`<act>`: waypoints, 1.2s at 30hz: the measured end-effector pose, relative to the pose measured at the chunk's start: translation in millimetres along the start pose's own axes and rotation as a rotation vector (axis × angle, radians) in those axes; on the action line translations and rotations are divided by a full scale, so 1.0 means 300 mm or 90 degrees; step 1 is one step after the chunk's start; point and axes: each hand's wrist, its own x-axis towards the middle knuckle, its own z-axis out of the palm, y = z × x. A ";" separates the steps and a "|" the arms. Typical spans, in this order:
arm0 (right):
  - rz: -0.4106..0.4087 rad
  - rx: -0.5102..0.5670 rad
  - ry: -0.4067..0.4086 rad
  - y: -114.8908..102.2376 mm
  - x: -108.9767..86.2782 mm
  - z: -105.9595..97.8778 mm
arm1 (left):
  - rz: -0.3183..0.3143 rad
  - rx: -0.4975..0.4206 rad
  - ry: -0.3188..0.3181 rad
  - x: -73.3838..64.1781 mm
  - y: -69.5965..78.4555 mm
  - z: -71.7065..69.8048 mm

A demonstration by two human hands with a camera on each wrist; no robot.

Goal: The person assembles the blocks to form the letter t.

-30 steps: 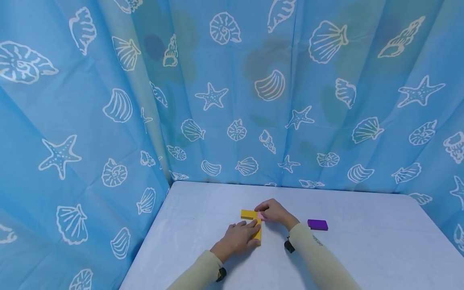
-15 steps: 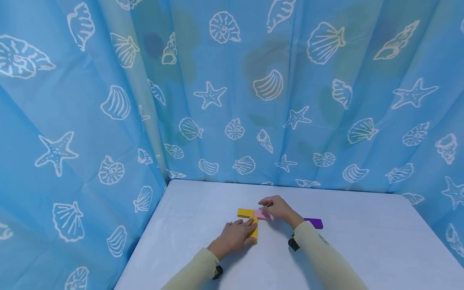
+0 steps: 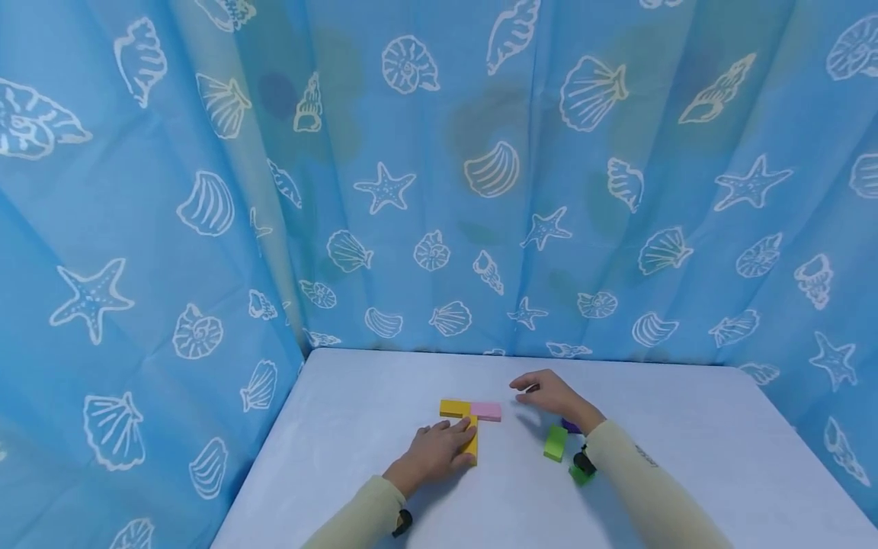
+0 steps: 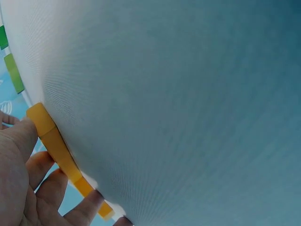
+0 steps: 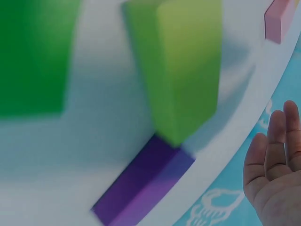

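My left hand (image 3: 434, 455) rests against a yellow block (image 3: 472, 446) that points toward me; its thumb and spread fingers touch the side in the left wrist view. A second yellow block (image 3: 453, 409) and a pink block (image 3: 486, 412) lie end to end across its far end, forming a T. My right hand (image 3: 554, 396) hovers to the right of the pink block, fingers loosely extended, holding nothing. Under the right forearm lie a light green block (image 3: 555, 444), a dark green block (image 3: 579, 476) and a purple block (image 3: 570, 426), the last two partly hidden by the arm.
A white-covered table (image 3: 384, 381) bears the blocks. Blue curtains (image 3: 439, 191) with white shell and starfish prints hang behind it and along its left side.
My right hand has let go of the pink block and moved right, away from it. The green blocks have come into sight under the right arm. The left hand stays on the yellow block.
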 end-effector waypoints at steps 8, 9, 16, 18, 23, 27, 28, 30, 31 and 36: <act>0.012 -0.006 0.017 0.054 -0.050 -0.052 | 0.006 -0.005 -0.006 -0.014 -0.016 0.005; 0.016 -0.005 0.018 0.063 -0.056 -0.053 | 0.004 -0.010 -0.008 -0.017 -0.017 0.006; 0.029 0.000 0.028 0.129 -0.100 -0.066 | -0.004 -0.034 -0.017 -0.023 -0.004 0.021; 0.032 -0.002 0.028 0.136 -0.105 -0.076 | -0.001 -0.031 -0.018 -0.017 -0.004 0.014; 0.048 -0.009 0.034 0.139 -0.111 -0.103 | 0.000 -0.020 -0.008 -0.008 -0.007 -0.019; 0.068 -0.012 0.036 0.157 -0.128 -0.111 | -0.004 -0.015 -0.009 -0.011 -0.005 -0.023; 0.075 -0.011 0.035 0.164 -0.135 -0.110 | -0.004 -0.017 -0.013 -0.013 -0.003 -0.021; 0.084 -0.010 0.035 0.181 -0.149 -0.108 | -0.001 -0.018 -0.018 -0.017 -0.001 -0.012; 0.089 -0.010 0.035 0.190 -0.156 -0.107 | 0.000 -0.018 -0.020 -0.018 0.000 -0.009; 0.086 -0.002 0.051 0.212 -0.169 -0.113 | 0.004 -0.011 -0.008 -0.012 -0.002 -0.012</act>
